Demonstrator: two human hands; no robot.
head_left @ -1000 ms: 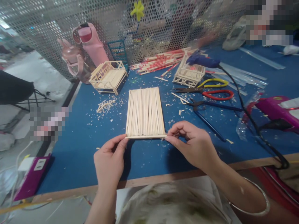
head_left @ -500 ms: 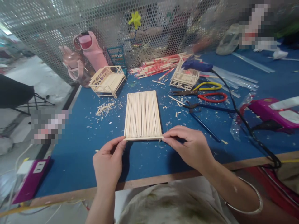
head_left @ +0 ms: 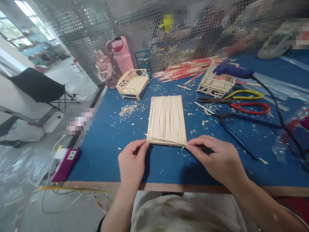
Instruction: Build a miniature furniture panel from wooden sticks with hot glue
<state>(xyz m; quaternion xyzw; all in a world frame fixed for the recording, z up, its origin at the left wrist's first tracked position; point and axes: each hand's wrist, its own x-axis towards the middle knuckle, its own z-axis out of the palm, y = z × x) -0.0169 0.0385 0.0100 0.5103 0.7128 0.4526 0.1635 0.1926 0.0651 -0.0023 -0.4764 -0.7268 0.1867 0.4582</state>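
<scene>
A flat panel of pale wooden sticks [head_left: 166,119] laid side by side is on the blue tabletop in front of me. My left hand [head_left: 134,159] pinches its near left corner between thumb and forefinger. Across the near edge lies a single thin stick [head_left: 164,139], slanted, its left end raised onto the panel above my left fingertips. My right hand [head_left: 216,158] is closed at the near right corner, thumb and forefinger on the right end of that stick. My fingertips partly hide both corners.
Small stick-built chairs, one a bench [head_left: 134,83] and one a second frame [head_left: 216,80], stand behind. Red-and-white sticks [head_left: 183,70] lie by the mesh screen. Pliers [head_left: 231,100], cutters [head_left: 224,117] and a blue glue gun [head_left: 234,69] lie right. Shavings [head_left: 130,109] lie left.
The thin stick lay along the panel's near edge; now its left end is off that line, turned away from me. My view has swung left, shifting everything rightward.
</scene>
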